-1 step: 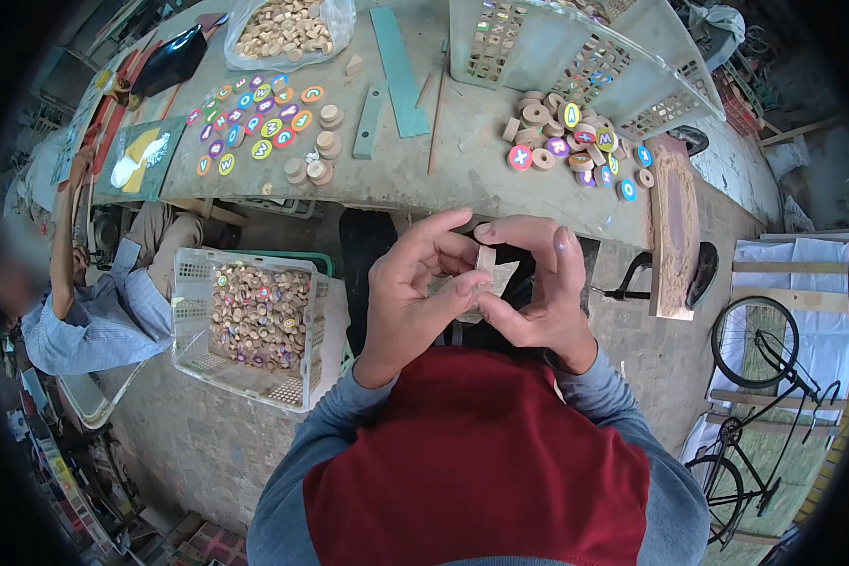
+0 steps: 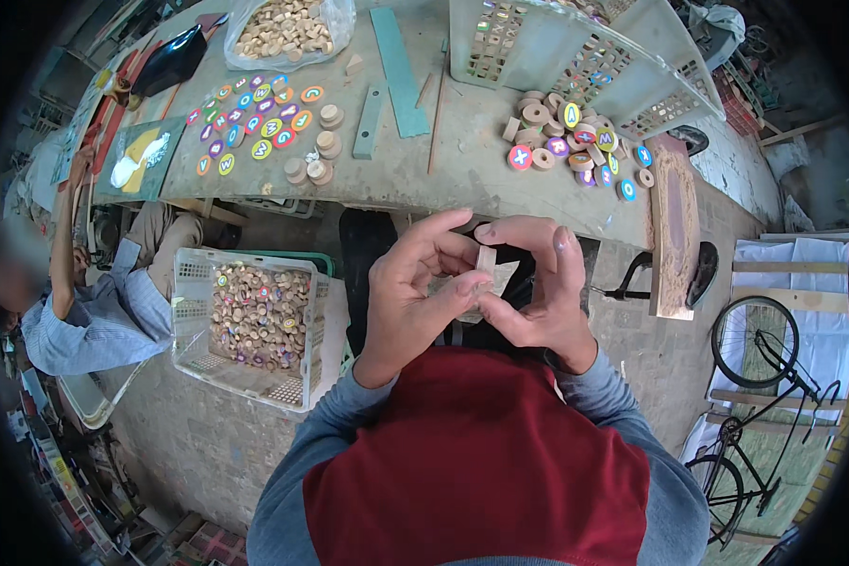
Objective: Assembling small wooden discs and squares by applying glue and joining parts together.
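In front of my body, over the near side of the workbench, both hands are raised together around a small pale wooden disc, seen on its edge. My left hand has its thumb and fingers curled round the disc's left side. From the right, my right hand pinches it between thumb and fingers. My fingers cover part of the disc. On the bench beyond lies a heap of wooden discs, some with coloured letter faces. To the left, more coloured letter discs are spread out beside short stacks of plain discs.
A plastic crate of discs stands on the floor at left, near a seated person. On the bench are a bag of wooden pieces, green strips and another crate. A bicycle is at right.
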